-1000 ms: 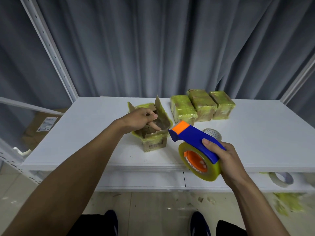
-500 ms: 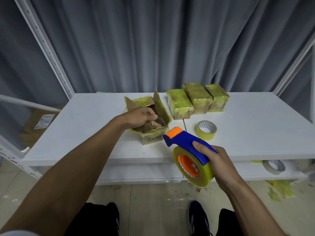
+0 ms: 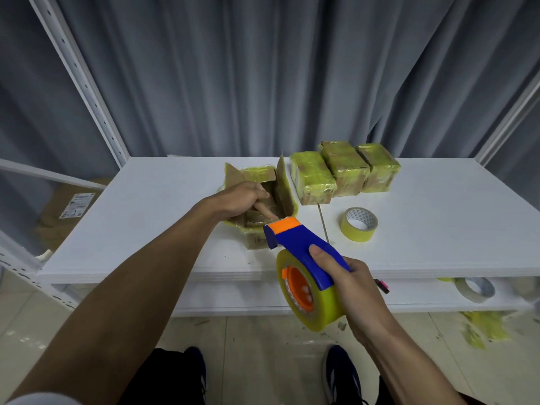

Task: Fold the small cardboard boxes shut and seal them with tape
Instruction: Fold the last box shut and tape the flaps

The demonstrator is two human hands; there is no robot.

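1. The left hand (image 3: 242,197) reaches into the open box (image 3: 282,185) on the table (image 3: 146,217). Its fingers are curled over a flap and the thumb presses an inner flap down, likely flattening it for closing.
2. The right hand (image 3: 353,287) grips the tape dispenser (image 3: 301,247) just beside the box — seemingly poised to seal it.

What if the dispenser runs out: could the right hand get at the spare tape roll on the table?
Probably yes: nothing lies between the right hand and the tape roll, though that hand is full, gripping the dispenser.
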